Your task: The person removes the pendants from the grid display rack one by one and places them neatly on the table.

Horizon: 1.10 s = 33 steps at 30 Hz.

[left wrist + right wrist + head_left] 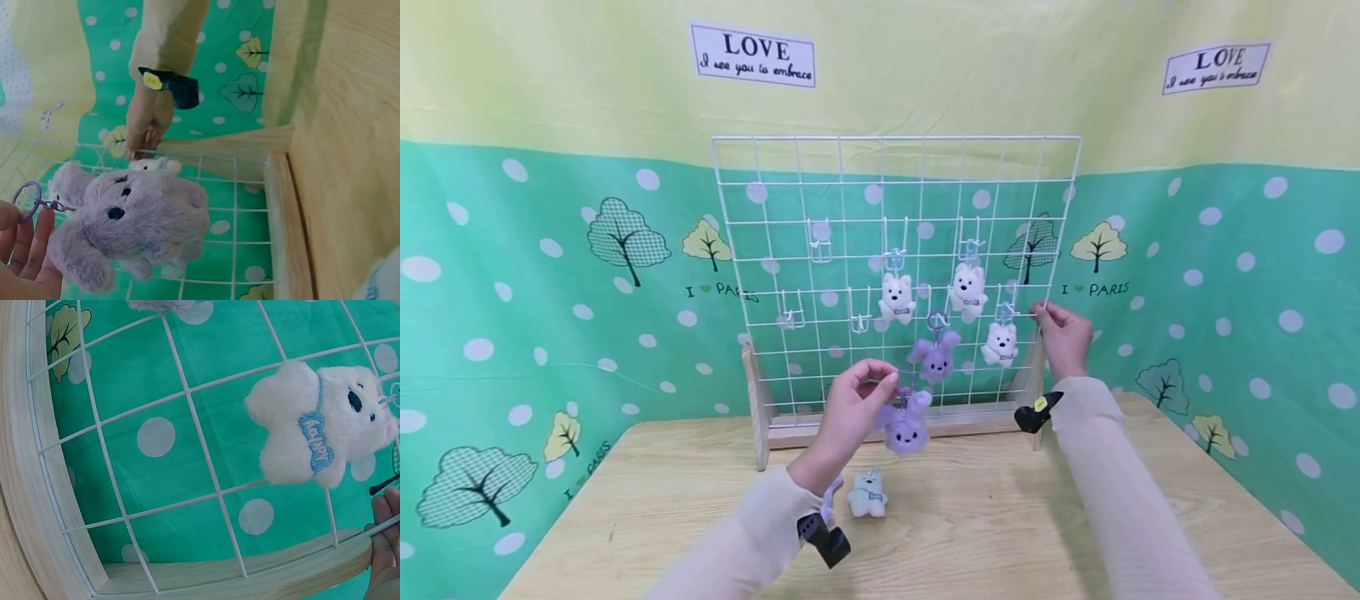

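My left hand (850, 410) pinches the purple ring of a fluffy purple bunny keychain (907, 432), which dangles in front of the white wire grid (895, 137). In the left wrist view the chain runs from the ring to the bunny (147, 212). At the grid's right side, my right hand (1067, 337) grips the edge wire. The right wrist view shows these fingers (384, 540) near a white bear keychain (300, 428). Another purple bunny (936, 360) hangs from a hook, just above the held one. White bears (897, 298) hang around it.
Bare hooks (792, 319) sit on the grid's left part. A wooden stand (760, 408) holds the grid up on the wooden table (970, 517). One white bear (868, 496) lies there, beside a purple item (829, 500) mostly hidden by my left wrist.
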### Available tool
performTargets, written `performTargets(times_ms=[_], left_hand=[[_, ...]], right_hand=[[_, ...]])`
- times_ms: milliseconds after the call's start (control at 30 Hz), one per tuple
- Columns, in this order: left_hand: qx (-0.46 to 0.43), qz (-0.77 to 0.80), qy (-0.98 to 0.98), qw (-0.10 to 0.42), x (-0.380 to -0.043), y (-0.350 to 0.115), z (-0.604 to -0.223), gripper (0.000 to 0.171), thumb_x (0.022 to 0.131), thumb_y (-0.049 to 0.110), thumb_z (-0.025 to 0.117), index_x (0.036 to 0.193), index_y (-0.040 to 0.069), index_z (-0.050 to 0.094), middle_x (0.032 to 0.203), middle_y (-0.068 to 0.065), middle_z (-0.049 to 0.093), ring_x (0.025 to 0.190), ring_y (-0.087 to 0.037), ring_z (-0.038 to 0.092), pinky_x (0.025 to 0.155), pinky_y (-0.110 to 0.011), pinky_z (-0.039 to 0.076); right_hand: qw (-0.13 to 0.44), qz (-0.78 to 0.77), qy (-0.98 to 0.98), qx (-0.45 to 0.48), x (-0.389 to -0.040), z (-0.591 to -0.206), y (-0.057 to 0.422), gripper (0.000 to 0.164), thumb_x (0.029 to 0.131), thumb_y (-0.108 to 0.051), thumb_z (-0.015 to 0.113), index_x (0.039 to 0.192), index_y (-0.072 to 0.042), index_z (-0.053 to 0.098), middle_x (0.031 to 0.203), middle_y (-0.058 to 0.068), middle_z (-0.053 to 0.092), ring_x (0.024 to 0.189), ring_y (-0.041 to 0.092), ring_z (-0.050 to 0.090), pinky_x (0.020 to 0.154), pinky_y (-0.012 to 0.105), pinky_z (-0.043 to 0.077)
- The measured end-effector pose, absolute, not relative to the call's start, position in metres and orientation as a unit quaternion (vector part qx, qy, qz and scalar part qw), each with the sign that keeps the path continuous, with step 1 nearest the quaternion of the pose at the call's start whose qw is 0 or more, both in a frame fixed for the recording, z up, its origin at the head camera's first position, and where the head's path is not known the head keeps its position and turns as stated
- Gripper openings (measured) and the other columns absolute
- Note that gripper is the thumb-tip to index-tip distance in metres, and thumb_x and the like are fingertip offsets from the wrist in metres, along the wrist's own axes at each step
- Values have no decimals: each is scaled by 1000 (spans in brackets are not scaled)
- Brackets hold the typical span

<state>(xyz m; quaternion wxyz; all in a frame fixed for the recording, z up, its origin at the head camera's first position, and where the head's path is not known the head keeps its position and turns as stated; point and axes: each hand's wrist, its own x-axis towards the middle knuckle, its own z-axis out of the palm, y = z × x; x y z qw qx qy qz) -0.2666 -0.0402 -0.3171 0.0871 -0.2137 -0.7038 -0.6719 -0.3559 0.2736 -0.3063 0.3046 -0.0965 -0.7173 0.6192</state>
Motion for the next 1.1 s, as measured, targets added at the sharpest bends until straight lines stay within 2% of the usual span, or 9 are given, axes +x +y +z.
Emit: performTargets(times_ms=[333,667,1100], left_hand=[[-237,-658,-714,38,-258,-37,-349,14,93,13,59,100,1,62,93,-12,64,80,-15,61,74,-22,52],[-255,-652,-714,13,-246,-35,-374,16,92,12,60,99,-2,62,93,-14,63,76,-11,62,71,-22,53],[-252,-651,-715,-27,-236,-35,-396,12,91,8,60,98,-2,62,94,-14,64,80,-15,63,72,-22,54]], right_hand=[[306,616,-719,-97,-356,-306,273,37,92,-30,59,123,-10,61,123,7,63,112,17,60,96,29,46],[310,623,-711,-97,-357,-306,273,36,91,-29,61,122,-9,61,122,7,63,110,16,61,95,28,47],[310,619,-715,-95,-357,-306,273,37,92,-29,60,122,-8,61,122,8,63,110,16,61,96,29,47]])
